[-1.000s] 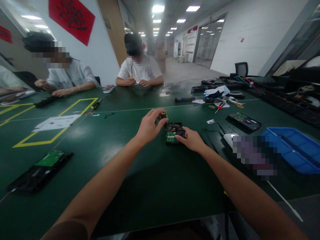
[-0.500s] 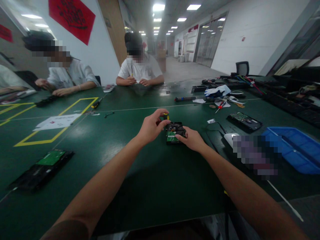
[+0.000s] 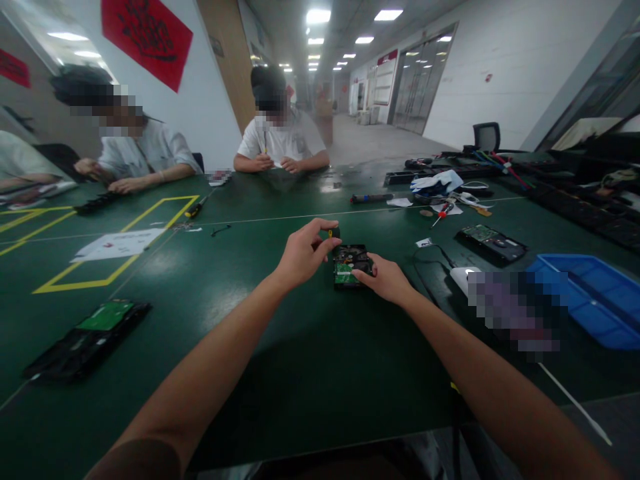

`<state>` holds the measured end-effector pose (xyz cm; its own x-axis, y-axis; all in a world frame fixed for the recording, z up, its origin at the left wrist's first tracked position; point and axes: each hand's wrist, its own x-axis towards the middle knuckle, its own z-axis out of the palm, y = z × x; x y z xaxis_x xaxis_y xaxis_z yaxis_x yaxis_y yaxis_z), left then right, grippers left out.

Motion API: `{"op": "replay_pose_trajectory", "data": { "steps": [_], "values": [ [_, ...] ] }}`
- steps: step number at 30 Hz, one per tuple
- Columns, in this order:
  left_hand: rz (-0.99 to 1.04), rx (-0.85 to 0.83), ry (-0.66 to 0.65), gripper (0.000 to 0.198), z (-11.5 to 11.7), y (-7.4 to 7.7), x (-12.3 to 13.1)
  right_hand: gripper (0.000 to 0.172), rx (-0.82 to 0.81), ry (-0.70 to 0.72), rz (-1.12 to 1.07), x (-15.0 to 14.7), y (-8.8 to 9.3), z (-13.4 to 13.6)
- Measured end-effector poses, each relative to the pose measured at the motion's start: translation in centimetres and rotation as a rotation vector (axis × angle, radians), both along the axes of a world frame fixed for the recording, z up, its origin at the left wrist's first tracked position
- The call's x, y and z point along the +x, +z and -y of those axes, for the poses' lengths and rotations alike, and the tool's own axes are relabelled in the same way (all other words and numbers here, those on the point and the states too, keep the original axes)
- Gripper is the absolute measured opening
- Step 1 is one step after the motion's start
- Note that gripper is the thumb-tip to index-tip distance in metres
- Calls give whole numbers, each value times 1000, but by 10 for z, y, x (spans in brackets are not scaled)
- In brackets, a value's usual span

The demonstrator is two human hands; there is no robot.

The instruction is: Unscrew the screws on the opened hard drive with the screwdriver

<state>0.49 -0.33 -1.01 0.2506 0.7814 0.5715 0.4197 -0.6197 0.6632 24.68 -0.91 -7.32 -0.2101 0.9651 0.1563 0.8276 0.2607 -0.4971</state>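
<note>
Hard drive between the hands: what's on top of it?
The hard drive lies with a green circuit board facing up. The right hand rests on its near right edge; the left hand holds a screwdriver over its far left corner, its tip hidden.

Bright white lamps (image 3: 319, 16) on the ceiling light the room. They shine back off the far edge of the green table (image 3: 165, 267). A soft dark shadow lies by its near edge. Walls (image 3: 500, 60) bend at the sides. The far hall (image 3: 350, 133) looks foggy.
</note>
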Motion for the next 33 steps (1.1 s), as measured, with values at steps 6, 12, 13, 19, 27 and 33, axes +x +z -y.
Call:
{"op": "replay_pose_trajectory", "data": {
  "steps": [6, 12, 13, 19, 27, 33],
  "values": [
    [172, -105, -54, 38, -1, -3, 3, 53, -19, -28, 1, -1, 2, 0],
    [155, -90, -62, 29, -3, -5, 2, 53, -9, -18, 4, -1, 1, 0],
    [136, -76, -53, 27, -2, -5, 2, 52, -7, -16, 4, -1, 1, 0],
    [31, 63, -10, 22, 1, 1, 1, 50, -3, -21, 14, -1, 1, 0],
    [-12, 93, 28, 29, 2, 1, 2, 48, 1, -2, 5, -1, 1, 1],
    [12, -4, 66, 37, 4, -2, 5, 51, 2, -6, 4, 0, 0, 1]
  ]
}}
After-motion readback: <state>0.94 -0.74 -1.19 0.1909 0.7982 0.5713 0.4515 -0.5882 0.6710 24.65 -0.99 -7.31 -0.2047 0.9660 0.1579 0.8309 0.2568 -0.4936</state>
